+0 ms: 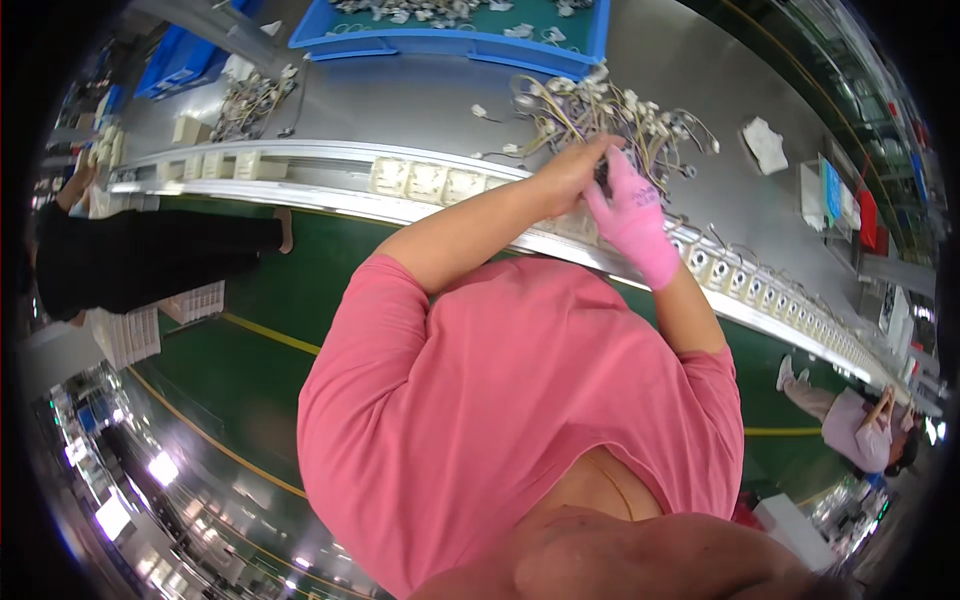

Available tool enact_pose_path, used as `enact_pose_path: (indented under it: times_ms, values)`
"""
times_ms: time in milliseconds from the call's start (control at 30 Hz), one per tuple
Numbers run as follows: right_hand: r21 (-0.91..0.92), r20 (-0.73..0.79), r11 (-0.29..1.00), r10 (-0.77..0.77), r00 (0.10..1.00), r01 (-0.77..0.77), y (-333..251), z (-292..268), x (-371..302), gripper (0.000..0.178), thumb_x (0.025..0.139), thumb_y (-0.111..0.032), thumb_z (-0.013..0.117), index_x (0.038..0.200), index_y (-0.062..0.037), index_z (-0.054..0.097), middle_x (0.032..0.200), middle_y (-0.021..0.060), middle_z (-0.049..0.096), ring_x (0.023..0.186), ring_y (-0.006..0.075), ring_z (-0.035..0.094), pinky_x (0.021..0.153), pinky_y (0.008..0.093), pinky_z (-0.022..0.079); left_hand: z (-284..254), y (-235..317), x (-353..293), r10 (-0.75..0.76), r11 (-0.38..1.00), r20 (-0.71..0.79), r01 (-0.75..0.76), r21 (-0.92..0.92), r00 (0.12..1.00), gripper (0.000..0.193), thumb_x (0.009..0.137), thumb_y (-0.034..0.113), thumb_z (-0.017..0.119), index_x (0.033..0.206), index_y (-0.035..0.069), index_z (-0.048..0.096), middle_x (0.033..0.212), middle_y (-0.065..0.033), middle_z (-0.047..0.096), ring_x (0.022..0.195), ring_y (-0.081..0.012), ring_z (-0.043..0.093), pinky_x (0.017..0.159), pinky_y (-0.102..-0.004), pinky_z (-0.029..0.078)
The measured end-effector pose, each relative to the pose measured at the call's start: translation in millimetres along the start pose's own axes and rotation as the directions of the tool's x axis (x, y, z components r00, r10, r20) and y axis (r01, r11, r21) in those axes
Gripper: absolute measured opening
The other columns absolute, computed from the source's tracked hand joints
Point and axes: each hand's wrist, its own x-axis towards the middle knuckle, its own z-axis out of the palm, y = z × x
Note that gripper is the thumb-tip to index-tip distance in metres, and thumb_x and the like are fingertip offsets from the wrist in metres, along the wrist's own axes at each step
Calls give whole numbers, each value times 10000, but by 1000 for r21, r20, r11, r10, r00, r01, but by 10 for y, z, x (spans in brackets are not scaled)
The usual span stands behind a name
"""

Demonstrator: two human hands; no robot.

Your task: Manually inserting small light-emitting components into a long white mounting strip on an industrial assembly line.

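Note:
My left hand [572,178], bare, bends its fingers inward over the rail at the bench's near edge. Against it my right hand [636,212], in a pink glove, has its thumb and fingers closed at the same spot. A small dark piece [602,174] shows between the two hands, too covered by fingers to name. Just beyond them spreads a tangled heap of wire leads with white connectors [650,125]. Below the hands runs a row of white square housings [430,182] along the rail.
A blue bin [440,42] of small parts stands at the far side. Another wire bundle [250,105] lies at left. White cloth [765,145] and a red box [872,222] are at right. Housings with dark round centres [735,280] continue rightward. One person [150,250] stands left, another [860,435] right.

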Motion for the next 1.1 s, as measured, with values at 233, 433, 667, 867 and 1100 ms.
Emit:
enact_pose_path:
  times_ms: [233,433,667,867,1100]
  values:
    - [3,109,999,-43,993,43,114,-127,-5,355,808,-255,592,1079,-42,507,881,154,583,788,328,581,678,394,465,-400,18,14,361,508,94,-280,815,928,293,893,291,510,784,29,585,622,-71,571,595,-223,549,571,-368,399]
    - [-152,347,971,-120,930,182,206,-110,-81,278,806,-290,583,975,-76,527,858,136,581,806,306,589,706,405,463,-422,63,-260,326,-67,584,-598,799,743,117,791,154,596,769,39,589,728,-113,513,747,-303,516,639,-398,405]
    - [-367,613,849,-86,786,380,173,41,-6,287,803,-359,570,903,-91,545,792,117,573,741,272,585,663,398,432,-524,-14,-349,291,-167,592,-570,805,751,116,708,74,635,797,39,570,819,-111,481,816,-296,490,689,-393,403]
    - [-341,230,843,-353,907,415,212,173,-371,280,756,-211,605,979,-51,548,835,111,509,776,277,518,682,407,397,-505,-220,-379,420,-169,514,-492,854,748,162,694,48,615,837,30,542,855,-121,507,860,-315,495,729,-400,382]
    - [-360,83,911,-184,979,201,84,246,-398,215,743,-154,614,937,-63,602,851,139,508,765,308,518,665,406,403,-502,-225,-383,466,-179,512,-490,853,722,206,685,56,606,863,36,505,846,-118,487,844,-309,477,719,-406,362]
